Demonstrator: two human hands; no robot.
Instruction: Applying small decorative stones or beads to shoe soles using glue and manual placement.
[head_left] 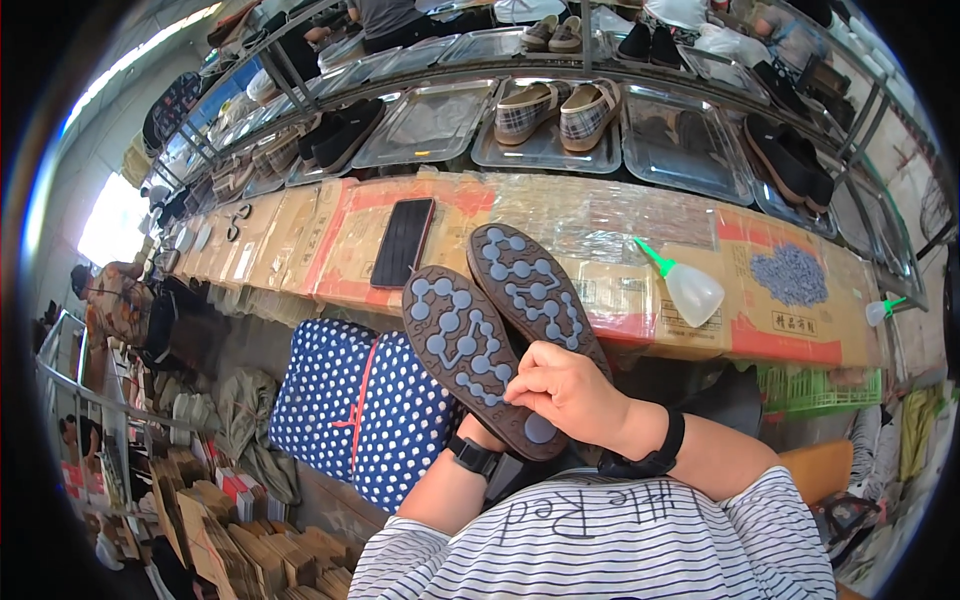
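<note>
A shoe with a brown sole and blue-grey dots and links is turned sole up in front of me. Partly behind it lies a second matching shoe, also sole up. My left hand is under the nearer shoe's heel end and holds it; its fingers are hidden. Thumb and fingers of my right hand are pinched together at that sole's edge, near the heel; whatever is between them is too small to make out. On the bench to the right sits a pile of small blue-grey pieces.
A cardboard-covered bench holds a phone and a white squeeze bottle with a green nozzle. Behind it, a rack carries metal trays and plaid shoes. A blue dotted cushion is at left, a green crate at right.
</note>
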